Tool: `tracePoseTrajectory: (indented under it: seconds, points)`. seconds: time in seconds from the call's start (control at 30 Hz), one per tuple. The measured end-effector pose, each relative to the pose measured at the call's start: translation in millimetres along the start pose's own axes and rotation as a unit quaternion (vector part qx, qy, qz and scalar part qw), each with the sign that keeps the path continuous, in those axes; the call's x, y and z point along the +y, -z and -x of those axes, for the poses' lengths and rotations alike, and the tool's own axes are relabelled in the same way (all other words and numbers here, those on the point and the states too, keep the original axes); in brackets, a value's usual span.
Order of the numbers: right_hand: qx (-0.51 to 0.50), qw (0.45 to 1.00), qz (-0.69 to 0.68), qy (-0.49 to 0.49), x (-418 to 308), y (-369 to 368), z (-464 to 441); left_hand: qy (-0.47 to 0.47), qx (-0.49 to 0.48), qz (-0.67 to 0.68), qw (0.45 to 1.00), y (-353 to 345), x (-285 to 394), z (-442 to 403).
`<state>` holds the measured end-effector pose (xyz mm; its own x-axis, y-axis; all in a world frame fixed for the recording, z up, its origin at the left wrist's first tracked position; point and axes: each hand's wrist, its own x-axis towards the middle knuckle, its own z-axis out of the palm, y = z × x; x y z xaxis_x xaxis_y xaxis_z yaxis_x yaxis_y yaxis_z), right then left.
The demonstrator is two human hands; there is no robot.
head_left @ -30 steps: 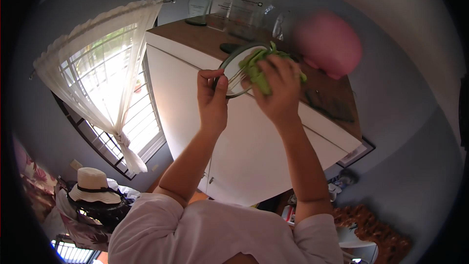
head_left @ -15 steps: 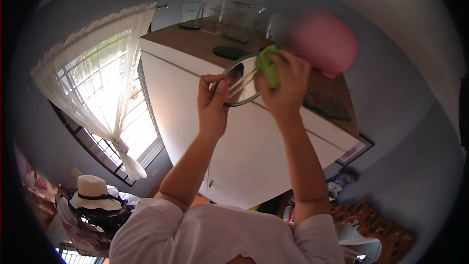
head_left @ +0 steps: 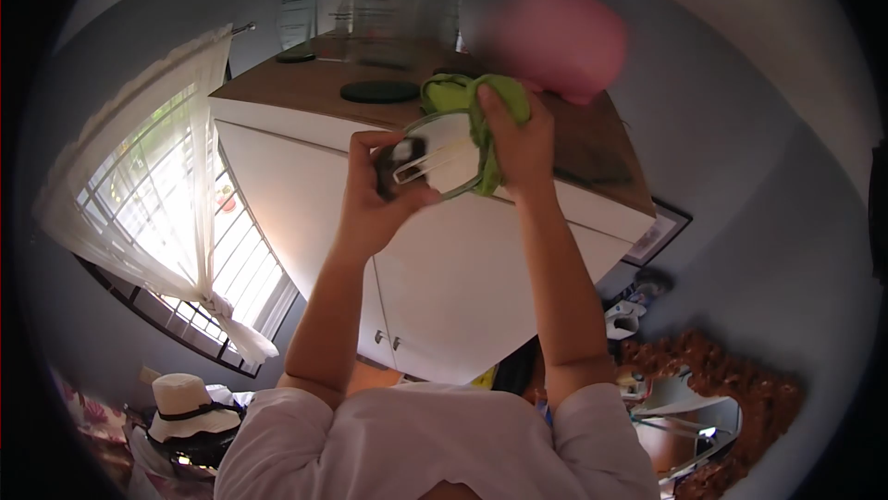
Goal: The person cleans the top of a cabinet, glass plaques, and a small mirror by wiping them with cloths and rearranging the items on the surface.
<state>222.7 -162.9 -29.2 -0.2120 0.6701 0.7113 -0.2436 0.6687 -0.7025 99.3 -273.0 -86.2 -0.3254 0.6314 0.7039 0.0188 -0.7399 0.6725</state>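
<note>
Cloth: since the earlier frame it has spread from a tight bunch to lie along the disc's upper right and right rim; the cloth (head_left: 511,96) is green and folded.
Left hand: its grip has shifted too; the left hand (head_left: 375,193) now holds the disc at its left side, thumb at the lower rim, fingers at the upper left.
Right hand: the right hand (head_left: 525,148) is closed round the cloth, pressing it to the disc's right rim.
Disc: the disc (head_left: 453,160), clear-rimmed and reflective, is held tilted between both hands, before the front edge of the cabinet (head_left: 453,287).
Cabinet top: a dark oval (head_left: 380,91) lies near the front edge, left of the cloth; plaques (head_left: 377,26) stand towards the back left corner; a blurred pink thing (head_left: 569,42) sits towards the back right.
</note>
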Motion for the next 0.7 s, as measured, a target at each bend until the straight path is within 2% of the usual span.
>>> tracePoseTrajectory:
  seconds: [0.1,0.2,0.3,0.4,0.5,0.53,0.63,0.7]
  points:
    - [0.036,0.971,-0.197,-0.128,-5.3,9.3,-4.8,-0.058,-0.065,-0.146,0.985,-7.6,5.6,-11.8]
    - [0.064,0.957,-0.247,-0.14,-3.5,14.0,-7.7,-0.111,-0.088,-0.341,0.929,-13.4,16.5,-24.4]
    - [0.069,0.928,-0.334,-0.153,1.8,19.3,-11.0,-0.065,-0.072,-0.345,0.934,-22.0,17.8,-28.3]
    - [0.06,0.86,-0.479,-0.165,16.0,21.2,-15.2,-0.066,-0.045,-0.338,0.938,-29.8,8.0,-31.7]
    - [-0.018,0.785,-0.6,-0.155,20.2,17.4,-10.8,-0.154,-0.04,-0.295,0.942,-27.5,-19.1,-41.3]
    - [-0.025,0.782,-0.607,-0.137,23.0,12.6,-6.8,-0.144,-0.029,-0.301,0.942,-31.0,-18.2,-41.8]
    - [0.018,0.78,-0.6,-0.178,18.6,3.7,5.8,-0.129,0.003,-0.228,0.965,-35.9,-41.0,-50.1]
    - [0.026,0.815,-0.559,-0.149,28.6,2.9,7.4,-0.101,0.003,-0.203,0.974,-41.5,-46.5,-55.7]
